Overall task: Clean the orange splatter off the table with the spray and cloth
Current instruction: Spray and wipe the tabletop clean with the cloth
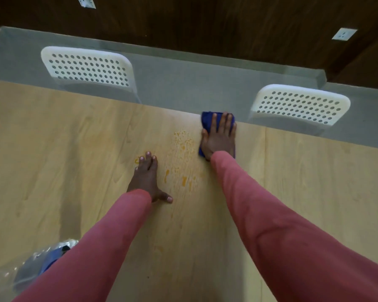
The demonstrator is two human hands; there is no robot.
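Note:
Orange splatter dots the light wooden table in a band from the far edge toward me, with larger drips near the middle. My right hand presses flat on a blue cloth at the table's far edge, just right of the splatter. Left of the drips, my left hand rests flat on the wood with fingers spread and nothing in it. A clear spray bottle with a blue part shows at the lower left, partly hidden by my left sleeve.
Two white perforated chairs stand beyond the far edge, one at the left and one at the right. Behind them lie grey flooring and a dark wooden wall with sockets.

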